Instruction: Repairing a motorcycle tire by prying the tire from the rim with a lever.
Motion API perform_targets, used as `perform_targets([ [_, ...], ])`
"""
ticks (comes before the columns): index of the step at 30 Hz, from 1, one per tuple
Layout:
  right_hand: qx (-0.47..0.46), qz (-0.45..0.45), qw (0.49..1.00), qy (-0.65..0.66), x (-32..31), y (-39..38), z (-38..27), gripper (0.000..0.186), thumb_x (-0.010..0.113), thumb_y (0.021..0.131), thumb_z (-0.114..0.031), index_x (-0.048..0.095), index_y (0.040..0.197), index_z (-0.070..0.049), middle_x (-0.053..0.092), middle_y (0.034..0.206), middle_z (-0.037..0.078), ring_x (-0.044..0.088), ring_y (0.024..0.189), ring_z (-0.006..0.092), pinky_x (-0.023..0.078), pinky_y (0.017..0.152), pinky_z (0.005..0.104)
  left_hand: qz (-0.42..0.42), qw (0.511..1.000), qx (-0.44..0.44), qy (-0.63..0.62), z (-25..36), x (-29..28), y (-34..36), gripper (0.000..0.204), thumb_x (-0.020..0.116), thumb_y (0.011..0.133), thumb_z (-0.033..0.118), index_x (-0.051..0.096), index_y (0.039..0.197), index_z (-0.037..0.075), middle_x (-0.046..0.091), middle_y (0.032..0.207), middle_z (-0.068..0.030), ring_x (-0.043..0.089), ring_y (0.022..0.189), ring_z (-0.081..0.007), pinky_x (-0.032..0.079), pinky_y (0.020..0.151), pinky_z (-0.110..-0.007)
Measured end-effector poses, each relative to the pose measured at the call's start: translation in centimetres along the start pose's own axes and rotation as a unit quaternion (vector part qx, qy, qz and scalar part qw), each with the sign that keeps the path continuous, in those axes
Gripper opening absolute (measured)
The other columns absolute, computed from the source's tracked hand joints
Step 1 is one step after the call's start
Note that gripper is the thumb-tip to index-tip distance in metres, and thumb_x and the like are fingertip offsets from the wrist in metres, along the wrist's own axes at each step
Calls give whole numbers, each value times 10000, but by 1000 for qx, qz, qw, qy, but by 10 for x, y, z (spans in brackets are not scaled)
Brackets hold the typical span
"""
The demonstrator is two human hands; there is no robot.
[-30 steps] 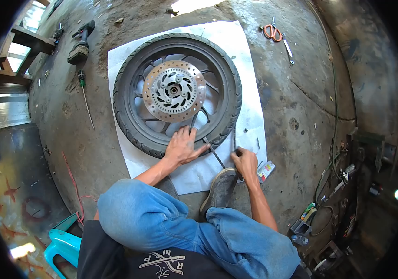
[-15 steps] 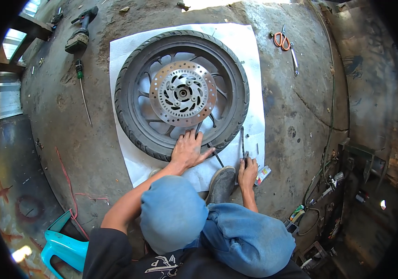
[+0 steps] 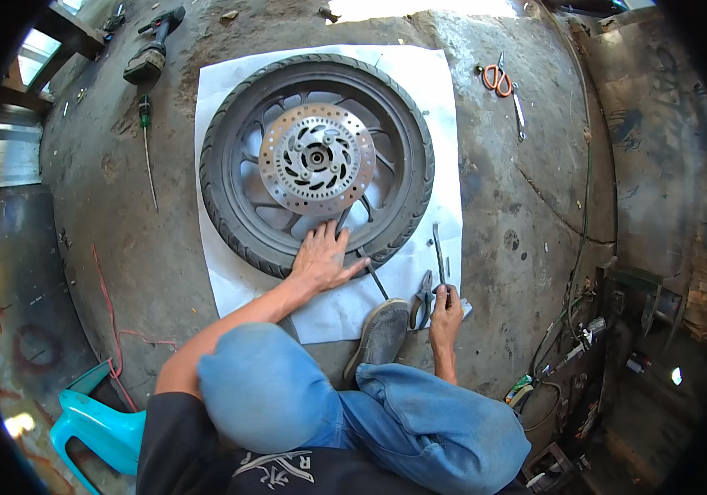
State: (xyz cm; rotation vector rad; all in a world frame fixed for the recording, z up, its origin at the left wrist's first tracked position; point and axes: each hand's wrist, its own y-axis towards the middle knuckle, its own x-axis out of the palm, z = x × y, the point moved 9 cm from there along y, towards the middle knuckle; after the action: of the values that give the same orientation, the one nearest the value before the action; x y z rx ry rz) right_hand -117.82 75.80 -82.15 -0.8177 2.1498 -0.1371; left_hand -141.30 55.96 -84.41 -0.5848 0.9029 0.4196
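Observation:
A motorcycle wheel with a black tyre lies flat on a white sheet, its drilled brake disc facing up. My left hand rests on the near side of the tyre and rim, fingers spread and thumb stretched toward a dark tyre lever. That lever sits at the rim edge, its lower end by my shoe. In my right hand, closed fingers grip a second tyre lever, which points away from me over the sheet's right edge. Pliers lie just left of that hand.
Orange-handled scissors and a spanner lie on the floor at far right. A cordless drill and a green-handled screwdriver are at far left. A turquoise plastic stool stands at lower left, beside a red cord.
My right hand has lifted the tyre lever and shifted slightly, so the pliers now show beside it. My left hand stays on the wheel. The whole view has shifted a little.

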Motion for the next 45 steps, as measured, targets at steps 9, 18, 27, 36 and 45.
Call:
perform_targets([
  [9, -155, -80, 984, -28, -1, -12, -73, 307, 660, 1024, -208, 725, 1311, -120, 747, 818, 171, 658, 660, 154, 508, 635, 348, 85, 987, 121, 66, 37, -13, 10, 820, 701, 916, 485, 445, 1448, -83, 547, 1323, -210, 491, 1260, -340, 336, 1131, -480],
  [18, -245, -170, 932, -204, 3, 4, -135, 332, 674, 994, -195, 720, 1322, -166, 622, 740, 126, 624, 607, 292, 494, 599, 445, -168, 983, 7, -74, 17, 16, 54, 946, 721, 881, 599, 420, 1355, -163, 549, 1293, -345, 589, 1210, -486, 492, 1008, -538],
  [27, -253, -229, 934, -105, 29, 37, -111, 341, 729, 949, -155, 750, 1288, -192, 595, 650, 95, 557, 514, 225, 466, 537, 396, -130, 982, -65, -120, 23, 14, 49, 778, 784, 880, 412, 432, 1298, -142, 507, 1286, -319, 527, 1263, -494, 442, 978, -659],
  [36, -267, -246, 931, -33, 57, 49, -59, 424, 755, 905, -32, 743, 1305, -170, 467, 615, 59, 414, 500, 141, 384, 485, 354, -133, 983, -96, -87, 26, 16, 53, 679, 766, 888, 390, 454, 1272, -75, 508, 1265, -249, 518, 1249, -422, 443, 934, -617],
  [45, -243, -271, 931, -29, 63, 52, -55, 435, 762, 892, -45, 743, 1307, -172, 461, 604, 44, 432, 473, 144, 403, 481, 357, -111, 986, -109, -66, 28, 15, 56, 633, 789, 855, 356, 482, 1236, -46, 512, 1208, -197, 530, 1200, -368, 452, 909, -558],
])
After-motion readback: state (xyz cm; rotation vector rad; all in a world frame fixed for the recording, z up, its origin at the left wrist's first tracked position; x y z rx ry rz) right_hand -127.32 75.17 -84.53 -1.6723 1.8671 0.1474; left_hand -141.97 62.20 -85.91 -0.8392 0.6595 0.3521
